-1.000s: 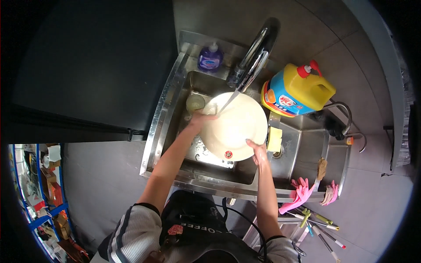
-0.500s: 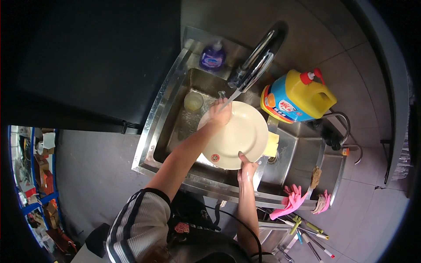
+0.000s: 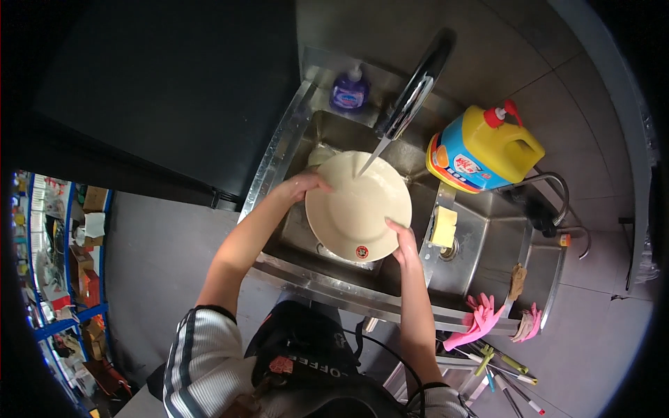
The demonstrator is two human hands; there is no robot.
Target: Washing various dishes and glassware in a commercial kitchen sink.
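Over the left sink basin I hold a cream plate (image 3: 359,209) by its rim. My left hand (image 3: 306,184) grips its upper left edge. On the lower right edge, my right hand (image 3: 403,240) has its thumb over the top, the other fingers mostly hidden below. A thin stream of water falls from the black and chrome faucet (image 3: 411,97) onto the plate's upper part. Beyond the plate, a clear cup (image 3: 321,155) stands in the basin, partly covered by it. A yellow sponge (image 3: 444,227) lies on the divider to the right.
A purple soap bottle (image 3: 350,89) stands at the sink's back ledge. Behind the right basin (image 3: 463,261) is a large yellow detergent jug (image 3: 488,150). Pink gloves (image 3: 481,320) and a brush (image 3: 517,281) rest on the near right rim. Stocked shelves (image 3: 70,265) stand far left.
My left hand has moved from the plate's top surface to its left rim. The plate has turned and shifted left, now partly covering the cup and leaving the sponge in full view.
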